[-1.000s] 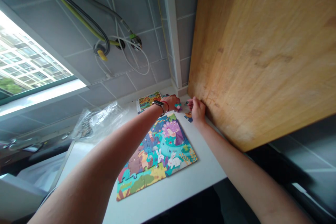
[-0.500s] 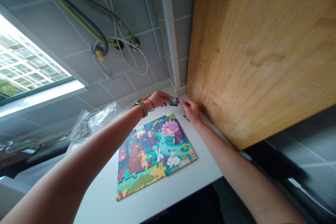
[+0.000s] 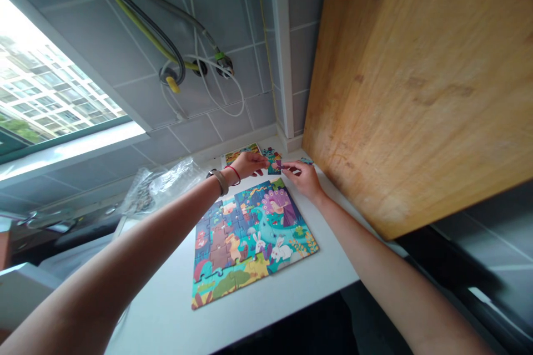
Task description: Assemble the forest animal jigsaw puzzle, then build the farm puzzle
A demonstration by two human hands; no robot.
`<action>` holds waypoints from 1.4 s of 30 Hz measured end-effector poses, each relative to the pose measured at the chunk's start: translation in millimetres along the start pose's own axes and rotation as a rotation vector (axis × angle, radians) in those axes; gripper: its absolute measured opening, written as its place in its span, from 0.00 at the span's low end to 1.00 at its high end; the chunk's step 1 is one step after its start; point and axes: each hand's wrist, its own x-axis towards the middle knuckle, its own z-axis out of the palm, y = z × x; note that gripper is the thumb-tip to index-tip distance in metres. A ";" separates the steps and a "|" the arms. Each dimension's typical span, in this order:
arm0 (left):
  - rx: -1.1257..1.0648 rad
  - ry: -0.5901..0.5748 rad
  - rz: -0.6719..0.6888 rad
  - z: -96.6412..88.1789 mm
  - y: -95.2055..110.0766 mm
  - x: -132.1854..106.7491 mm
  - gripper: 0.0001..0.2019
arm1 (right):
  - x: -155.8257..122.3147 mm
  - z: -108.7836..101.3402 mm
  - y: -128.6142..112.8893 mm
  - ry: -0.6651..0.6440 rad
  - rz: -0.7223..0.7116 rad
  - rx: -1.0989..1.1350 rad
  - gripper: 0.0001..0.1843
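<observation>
Nearly all of our colourful cardboard jigsaw puzzle (image 3: 250,238) seems joined on the white counter (image 3: 166,299); only a small group of loose pieces (image 3: 272,162) and one small blue piece (image 3: 306,161) lie beyond its far edge, near a printed picture card (image 3: 241,153). Our left hand (image 3: 247,165) pinches the group narrowly; our right hand (image 3: 302,177) reaches it, but we cannot tell if it grips. Around are a clear plastic bag (image 3: 160,188), a tall bamboo board (image 3: 416,94) and grey wall tiles (image 3: 216,11).

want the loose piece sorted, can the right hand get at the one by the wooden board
Probably yes: the right hand is just below that loose puzzle piece, no object showing between them, and the wooden board doesn't look in the way.
</observation>
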 end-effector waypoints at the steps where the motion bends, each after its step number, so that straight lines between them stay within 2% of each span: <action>1: 0.000 0.000 -0.003 -1.0 -2.3 -1.3 0.23 | -0.9 0.7 -0.1 -0.011 -0.013 -0.006 0.16; 9: 0.025 -0.020 0.001 -5.2 -16.1 -9.3 0.22 | -7.8 3.9 -0.3 -0.061 -0.183 -0.124 0.12; 21: 0.174 -0.087 0.055 -9.5 -19.7 -17.5 0.18 | -12.9 5.8 -3.7 -0.138 -0.176 -0.174 0.14; 25: 0.285 -0.083 0.137 -12.7 -11.6 -29.0 0.26 | -13.5 5.6 -5.2 -0.163 -0.143 -0.174 0.16; 27: 0.444 -0.084 0.212 -12.8 -6.5 -39.5 0.30 | -14.6 5.8 -6.1 -0.186 -0.127 -0.171 0.17; 30: 0.835 -0.055 0.302 -9.7 -2.3 -56.8 0.27 | -17.7 7.6 -7.6 -0.230 -0.123 -0.160 0.17; 32: 0.972 -0.036 0.299 -6.7 -4.0 -66.3 0.23 | -20.2 9.8 -8.0 -0.258 -0.141 -0.162 0.15; 38: 1.007 -0.016 0.312 -1.2 -20.8 -82.4 0.26 | -23.8 15.5 -6.1 -0.303 -0.176 -0.170 0.11; 42: 0.987 0.011 0.343 -3.2 -24.1 -92.3 0.26 | -24.2 15.6 -6.9 -0.316 -0.179 -0.154 0.12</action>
